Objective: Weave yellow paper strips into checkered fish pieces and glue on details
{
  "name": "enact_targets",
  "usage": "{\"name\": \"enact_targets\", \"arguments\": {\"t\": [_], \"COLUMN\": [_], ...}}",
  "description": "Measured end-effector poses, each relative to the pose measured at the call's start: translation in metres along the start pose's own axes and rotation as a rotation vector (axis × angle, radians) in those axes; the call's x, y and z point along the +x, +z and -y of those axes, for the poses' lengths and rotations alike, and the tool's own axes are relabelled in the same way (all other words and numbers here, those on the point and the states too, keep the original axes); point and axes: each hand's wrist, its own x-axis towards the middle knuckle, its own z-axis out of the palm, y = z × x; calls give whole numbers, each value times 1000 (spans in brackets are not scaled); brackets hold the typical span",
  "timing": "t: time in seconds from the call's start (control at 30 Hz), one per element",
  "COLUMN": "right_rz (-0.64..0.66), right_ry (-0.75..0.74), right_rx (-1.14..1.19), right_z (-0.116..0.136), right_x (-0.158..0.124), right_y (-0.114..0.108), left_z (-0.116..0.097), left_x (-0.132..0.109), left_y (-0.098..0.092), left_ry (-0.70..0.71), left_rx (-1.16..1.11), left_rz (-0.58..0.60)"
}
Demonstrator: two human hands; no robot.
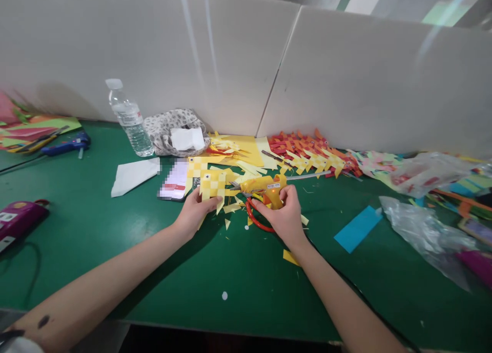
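Many red-and-yellow woven paper fish (307,157) lay finished; left hand (193,213) pinched one yellow woven fish (212,185), right hand (286,217) clasped the yellow plastic glue gun (262,184).

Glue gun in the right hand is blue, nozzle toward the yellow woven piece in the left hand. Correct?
No. The head view shows the glue gun in the right hand is yellow, not blue; its nozzle does point toward the yellow woven piece in the left hand. The blue glue gun lies unheld at far left.
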Motion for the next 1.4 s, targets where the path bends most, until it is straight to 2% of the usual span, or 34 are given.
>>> {"name": "enact_targets", "arguments": {"t": [0.43, 1.23, 1.4], "right_rz": [6, 35, 26], "right_ry": [-124, -175, -173], "right_rx": [-116, -134, -128], "right_z": [-8, -16, -16], "right_x": [-3, -4, -4], "right_y": [8, 11, 10], "left_z": [-6, -3, -5], "left_x": [-2, -2, -2], "left_y": [2, 2, 3], "left_ry": [-81, -79, -117], "left_rx": [-50, -22, 3], "left_rz": [-88, -72, -75]}}
